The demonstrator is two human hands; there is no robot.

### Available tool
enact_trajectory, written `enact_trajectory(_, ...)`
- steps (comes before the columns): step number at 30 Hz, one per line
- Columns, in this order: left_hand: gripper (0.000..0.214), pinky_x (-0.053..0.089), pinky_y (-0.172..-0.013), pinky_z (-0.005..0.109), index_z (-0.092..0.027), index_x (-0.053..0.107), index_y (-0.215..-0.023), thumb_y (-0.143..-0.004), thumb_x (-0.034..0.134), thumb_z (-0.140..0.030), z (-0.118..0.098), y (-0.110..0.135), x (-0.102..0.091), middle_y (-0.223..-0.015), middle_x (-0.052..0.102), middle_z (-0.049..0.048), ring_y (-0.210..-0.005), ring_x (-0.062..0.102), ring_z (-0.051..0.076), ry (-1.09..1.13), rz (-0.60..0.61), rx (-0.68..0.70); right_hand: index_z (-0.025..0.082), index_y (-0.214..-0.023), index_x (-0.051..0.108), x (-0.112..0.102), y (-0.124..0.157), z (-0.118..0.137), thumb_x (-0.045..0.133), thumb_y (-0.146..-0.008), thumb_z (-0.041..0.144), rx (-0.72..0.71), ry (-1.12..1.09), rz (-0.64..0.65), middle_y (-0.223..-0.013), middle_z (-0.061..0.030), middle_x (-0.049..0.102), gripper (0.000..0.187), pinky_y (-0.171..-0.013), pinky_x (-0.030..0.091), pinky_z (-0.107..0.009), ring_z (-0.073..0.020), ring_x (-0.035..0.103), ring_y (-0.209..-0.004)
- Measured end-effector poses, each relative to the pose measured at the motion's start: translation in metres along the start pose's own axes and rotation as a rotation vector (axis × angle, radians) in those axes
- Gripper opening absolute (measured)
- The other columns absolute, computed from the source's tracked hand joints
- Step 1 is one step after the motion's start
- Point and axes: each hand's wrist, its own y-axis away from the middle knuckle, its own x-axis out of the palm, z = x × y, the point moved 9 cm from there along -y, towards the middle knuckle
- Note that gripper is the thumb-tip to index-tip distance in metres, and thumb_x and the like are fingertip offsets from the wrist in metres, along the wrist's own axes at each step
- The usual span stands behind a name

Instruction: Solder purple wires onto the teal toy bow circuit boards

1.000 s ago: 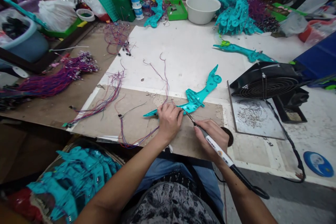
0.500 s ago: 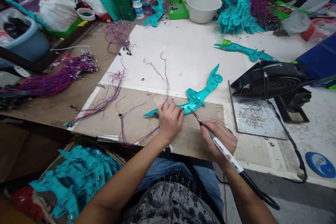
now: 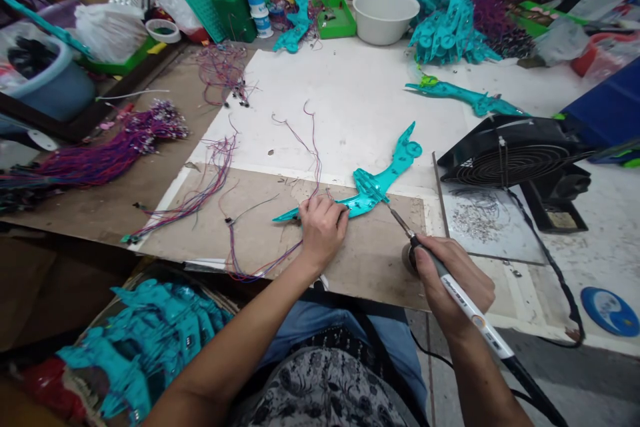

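My left hand (image 3: 324, 225) is closed over the narrow left end of a teal plastic part (image 3: 367, 195), which lies on the brown board. Thin red and blue wires (image 3: 315, 167) run out from beneath these fingers; what the fingertips pinch is hidden. In my right hand (image 3: 457, 277) is a soldering iron (image 3: 463, 303), its fingers wrapped round the grip. The iron's tip points up and left, close to the lower edge of the part's middle; contact cannot be made out. A dark round object (image 3: 409, 257) shows beside the right hand.
A black fan (image 3: 480, 157) stands right, by a plate (image 3: 480, 227) of scraps. Wire bundles (image 3: 95, 153) lie left. A white basin (image 3: 385, 17), a heap of teal parts (image 3: 450, 27) and a green tray (image 3: 337, 21) are at the back. More teal parts (image 3: 150, 340) fill a container below left.
My right hand has moved right with the soldering iron, drawing its tip away from the left fingers. The dark round object has come into sight. My left hand stays on the part.
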Motion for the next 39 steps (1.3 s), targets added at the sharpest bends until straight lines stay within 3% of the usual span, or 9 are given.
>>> enact_trajectory(16, 0.014, 0.032, -0.08, 0.039, -0.02, 0.064, -0.079, -0.088, 0.055, -0.024, -0.003, 0.0, 0.002, -0.079, 0.065, 0.0029, -0.084, 0.054, 0.022, -0.001, 0.016, 0.017, 0.02, -0.099, 0.07, -0.02, 0.006, -0.011, 0.065, -0.082, 0.016, 0.023, 0.083, -0.069, -0.085, -0.0031, 0.07, 0.018, -0.072, 0.052, -0.03, -0.0175, 0.067, -0.076)
enact_trajectory(18, 0.012, 0.034, -0.083, 0.039, -0.02, 0.065, -0.09, -0.087, 0.057, -0.029, 0.0, -0.001, -0.005, -0.092, 0.065, 0.006, -0.092, 0.053, 0.024, -0.006, 0.023, -0.011, 0.021, -0.105, 0.069, -0.02, 0.007, -0.017, 0.062, -0.086, 0.023, 0.078, 0.08, -0.064, -0.079, -0.0015, 0.071, 0.021, -0.065, 0.051, -0.027, -0.0149, 0.066, -0.066)
enact_trajectory(21, 0.047, 0.036, -0.091, 0.041, -0.017, 0.057, -0.116, -0.08, 0.064, -0.047, 0.019, -0.005, -0.025, -0.115, 0.059, 0.013, -0.108, 0.048, 0.029, -0.041, 0.01, -0.106, 0.021, -0.113, 0.067, -0.019, 0.004, -0.025, 0.056, -0.09, 0.031, 0.179, 0.041, -0.047, -0.067, 0.0017, 0.068, 0.026, -0.054, 0.047, -0.024, -0.0108, 0.059, -0.05)
enact_trajectory(24, 0.071, 0.037, -0.094, 0.046, -0.014, 0.053, -0.122, -0.069, 0.07, -0.059, 0.045, -0.01, -0.028, -0.12, 0.056, 0.0157, -0.112, 0.045, 0.034, -0.094, 0.194, -0.133, 0.021, -0.11, 0.068, -0.016, -0.002, -0.026, 0.057, -0.09, 0.033, 0.199, 0.035, -0.035, -0.063, 0.0023, 0.067, 0.026, -0.056, 0.048, -0.024, -0.0117, 0.062, -0.054)
enact_trajectory(26, 0.074, 0.039, -0.093, 0.046, -0.014, 0.055, -0.12, -0.064, 0.074, -0.058, 0.055, -0.01, -0.018, -0.119, 0.056, 0.0158, -0.111, 0.046, 0.035, -0.09, 0.408, -0.076, 0.021, -0.108, 0.069, -0.013, -0.005, -0.026, 0.057, -0.09, 0.034, 0.198, 0.023, -0.025, -0.062, 0.0023, 0.066, 0.025, -0.058, 0.048, -0.024, -0.0129, 0.064, -0.057)
enact_trajectory(28, 0.07, 0.041, -0.092, 0.044, -0.013, 0.058, -0.117, -0.063, 0.076, -0.055, 0.061, -0.009, -0.01, -0.117, 0.056, 0.0162, -0.11, 0.047, 0.033, -0.068, 0.547, -0.02, 0.02, -0.108, 0.068, -0.009, -0.007, -0.027, 0.057, -0.09, 0.034, 0.19, -0.002, -0.008, -0.062, 0.0023, 0.065, 0.025, -0.06, 0.049, -0.025, -0.014, 0.066, -0.061)
enact_trajectory(34, 0.056, 0.046, -0.082, 0.035, -0.013, 0.056, -0.117, -0.073, 0.068, -0.045, 0.061, -0.027, -0.011, -0.108, 0.063, 0.0125, -0.098, 0.059, 0.027, 0.012, 0.669, -0.001, 0.02, -0.107, 0.068, -0.006, -0.01, -0.023, 0.057, -0.09, 0.033, 0.166, -0.018, 0.007, -0.063, 0.0023, 0.066, 0.024, -0.062, 0.049, -0.025, -0.0148, 0.067, -0.064)
enact_trajectory(39, 0.064, 0.046, -0.087, 0.034, -0.013, 0.056, -0.123, -0.073, 0.067, -0.05, 0.055, -0.05, -0.04, -0.118, 0.063, 0.0132, -0.106, 0.059, 0.028, 0.096, 0.646, -0.034, 0.02, -0.105, 0.067, -0.008, -0.024, -0.017, 0.057, -0.09, 0.034, 0.115, -0.014, -0.022, -0.067, 0.0017, 0.069, 0.023, -0.065, 0.051, -0.025, -0.0153, 0.068, -0.067)
